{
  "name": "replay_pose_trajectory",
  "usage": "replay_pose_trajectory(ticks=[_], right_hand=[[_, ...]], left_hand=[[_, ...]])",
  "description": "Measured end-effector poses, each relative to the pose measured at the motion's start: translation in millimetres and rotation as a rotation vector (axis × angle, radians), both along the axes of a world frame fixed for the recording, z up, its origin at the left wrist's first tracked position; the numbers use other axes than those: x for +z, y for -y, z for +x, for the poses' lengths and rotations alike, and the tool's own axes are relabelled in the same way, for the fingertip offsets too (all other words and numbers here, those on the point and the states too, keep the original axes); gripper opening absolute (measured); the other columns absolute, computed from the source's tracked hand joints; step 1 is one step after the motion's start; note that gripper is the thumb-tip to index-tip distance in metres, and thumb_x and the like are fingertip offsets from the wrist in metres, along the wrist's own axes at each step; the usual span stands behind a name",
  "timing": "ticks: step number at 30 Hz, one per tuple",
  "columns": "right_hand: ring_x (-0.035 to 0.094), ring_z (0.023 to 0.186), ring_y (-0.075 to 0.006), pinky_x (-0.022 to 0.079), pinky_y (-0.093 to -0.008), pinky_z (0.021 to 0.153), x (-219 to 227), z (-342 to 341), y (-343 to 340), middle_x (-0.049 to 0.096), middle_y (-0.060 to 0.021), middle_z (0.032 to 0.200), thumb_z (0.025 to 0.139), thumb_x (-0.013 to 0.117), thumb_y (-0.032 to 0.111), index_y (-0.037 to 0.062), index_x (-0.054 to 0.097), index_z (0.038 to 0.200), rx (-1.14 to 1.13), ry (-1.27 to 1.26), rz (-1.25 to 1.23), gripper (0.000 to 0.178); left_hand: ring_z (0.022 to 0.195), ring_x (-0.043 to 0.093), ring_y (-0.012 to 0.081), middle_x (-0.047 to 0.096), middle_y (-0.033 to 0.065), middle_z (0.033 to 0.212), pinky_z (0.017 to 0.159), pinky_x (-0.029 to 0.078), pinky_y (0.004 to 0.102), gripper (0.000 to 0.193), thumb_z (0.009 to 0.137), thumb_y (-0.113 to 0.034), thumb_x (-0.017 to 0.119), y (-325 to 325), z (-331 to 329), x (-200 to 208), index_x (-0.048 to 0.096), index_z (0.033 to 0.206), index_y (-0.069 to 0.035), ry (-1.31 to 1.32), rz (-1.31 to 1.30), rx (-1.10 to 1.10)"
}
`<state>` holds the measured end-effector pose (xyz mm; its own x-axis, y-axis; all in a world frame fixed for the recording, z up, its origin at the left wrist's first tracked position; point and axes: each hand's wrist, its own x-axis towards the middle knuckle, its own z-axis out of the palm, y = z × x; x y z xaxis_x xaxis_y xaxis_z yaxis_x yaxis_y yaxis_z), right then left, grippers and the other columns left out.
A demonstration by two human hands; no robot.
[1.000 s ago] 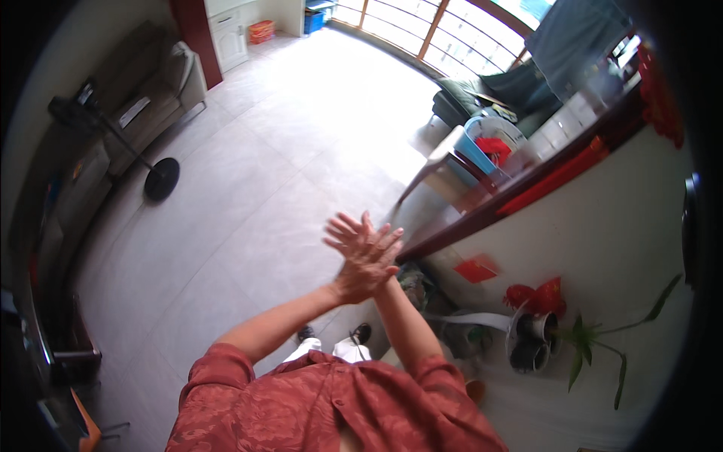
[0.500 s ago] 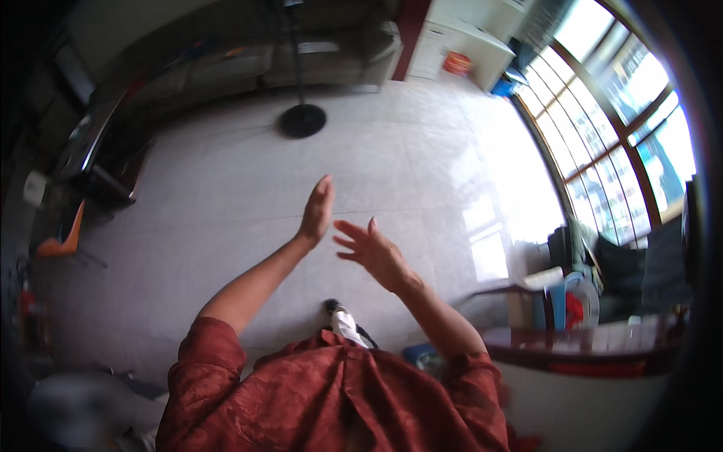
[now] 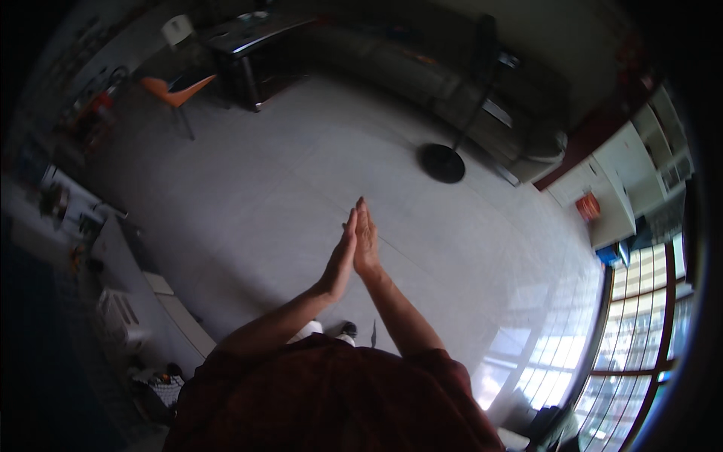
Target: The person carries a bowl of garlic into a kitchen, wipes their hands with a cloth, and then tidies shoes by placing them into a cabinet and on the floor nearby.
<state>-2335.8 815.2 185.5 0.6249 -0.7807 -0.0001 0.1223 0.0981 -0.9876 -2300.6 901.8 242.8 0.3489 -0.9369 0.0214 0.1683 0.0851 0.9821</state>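
Note:
Palm against palm, my left hand (image 3: 341, 260) and my right hand (image 3: 367, 242) meet in front of me above the floor. Both have straight, stretched fingers pointing away from me, the tips close together. No object shows between them, though the inner palms are hidden. My bare forearms run out from short dark red sleeves (image 3: 433, 369). Below them my feet show in part, with one dark shoe (image 3: 349, 329).
Grey tiled floor (image 3: 279, 173) surrounds me. A round black stand base (image 3: 442, 163) stands before a dark sofa (image 3: 392, 64). An orange chair (image 3: 178, 92) is beside a dark table (image 3: 252, 38). White cabinets (image 3: 599, 184) and a barred window (image 3: 629, 339) are at right; a counter (image 3: 151, 279) lies left.
My hands have come from apart to touching palm to palm. The view has turned to the left, so the stand, sofa and window appear farther right.

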Motion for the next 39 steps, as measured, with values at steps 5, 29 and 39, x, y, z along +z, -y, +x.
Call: replay_pose_trajectory(ticks=[5, 29, 39], right_hand=[[0.024, 0.133, -0.0296, 0.025, -0.0401, 0.106, 13.3, 91.1, -27.5, 0.023, -0.0148, 0.145, 0.092, 0.021, 0.057, 0.0083, 0.017, 0.142, 0.367, 0.195, 0.67, 0.07], [0.056, 0.1, -0.0262, 0.044, -0.0349, 0.09, 37.1, 468.9, -49.7, 0.059, -0.015, 0.106, 0.096, 0.034, 0.03, -0.0038, 0.048, 0.118, 0.989, -0.113, -0.054, 0.043], [0.05, 0.108, -0.0248, 0.041, -0.0354, 0.094, 51.3, 714.5, -18.4, 0.052, -0.0154, 0.117, 0.096, 0.035, 0.027, -0.004, 0.04, 0.124, 1.01, 0.057, 0.661, 0.043]], left_hand=[[0.138, -0.005, 0.0298, 0.001, 0.0123, 0.15, 0.11, 0.001, 0.0461, 0.069, 0.093, -0.053, 0.018, -25.9, 79.6, -11.9, 0.004, 0.144, -0.009, 0.561, -0.1, 0.373], [0.137, 0.011, 0.0294, 0.024, 0.0124, 0.146, 0.11, 0.013, 0.0406, 0.039, 0.097, -0.017, 0.036, -58.0, 456.4, -19.4, 0.038, 0.134, -0.004, 0.563, -0.158, 0.627], [0.133, 0.026, 0.0303, 0.035, 0.0143, 0.139, 0.109, 0.018, 0.0419, 0.037, 0.095, -0.012, 0.036, -14.1, 703.8, -19.7, 0.039, 0.13, -0.002, 0.683, -0.063, 0.909]])
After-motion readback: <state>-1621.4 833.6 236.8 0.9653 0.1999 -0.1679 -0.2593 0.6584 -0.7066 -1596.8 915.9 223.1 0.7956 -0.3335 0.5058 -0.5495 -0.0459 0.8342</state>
